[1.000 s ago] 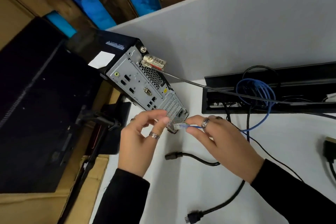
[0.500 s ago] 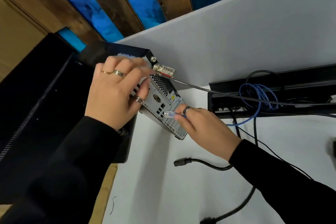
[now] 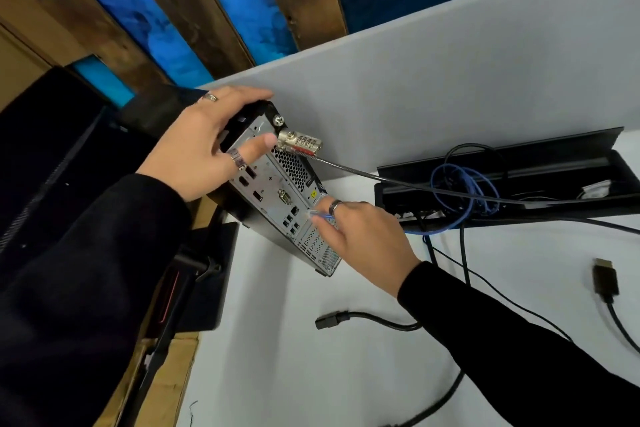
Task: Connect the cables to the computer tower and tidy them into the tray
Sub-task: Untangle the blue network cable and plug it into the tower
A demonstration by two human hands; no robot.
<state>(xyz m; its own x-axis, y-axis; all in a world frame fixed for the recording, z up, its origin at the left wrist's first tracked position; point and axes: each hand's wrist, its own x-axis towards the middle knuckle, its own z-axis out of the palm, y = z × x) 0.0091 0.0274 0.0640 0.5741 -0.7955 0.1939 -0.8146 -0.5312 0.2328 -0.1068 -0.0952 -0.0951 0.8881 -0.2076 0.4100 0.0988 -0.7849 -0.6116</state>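
While the computer tower (image 3: 277, 191) is steadied at the worktop's (image 3: 311, 357) far left corner, against the grey partition (image 3: 450, 62), the connecting step is judged to be in hand, with the tidying not yet begun. The left hand (image 3: 204, 146) is laid over the tower's upper end, fingers curled round its top edge and the thumb pressed flat on the rear panel. The clear plug (image 3: 313, 213) of the blue network cable (image 3: 457, 191) is pinched between the fingertips of the right hand (image 3: 349, 232) and held just at the lower ports of the rear panel; whether it is already seated cannot be told, since the fingers hide the socket. The rest of the blue cable is looped in the black cable tray (image 3: 554, 163) along the far edge, and a combination lock (image 3: 301, 144) with its steel cable is fixed to the tower's top corner. A black power connector (image 3: 332, 319) lies loose near the middle of the worktop, and a second black plug (image 3: 605, 279) lies towards the right edge; both are unconnected. The next move is judged to call for the plug being squared with its socket and pushed home while the tower is braced by the left hand.
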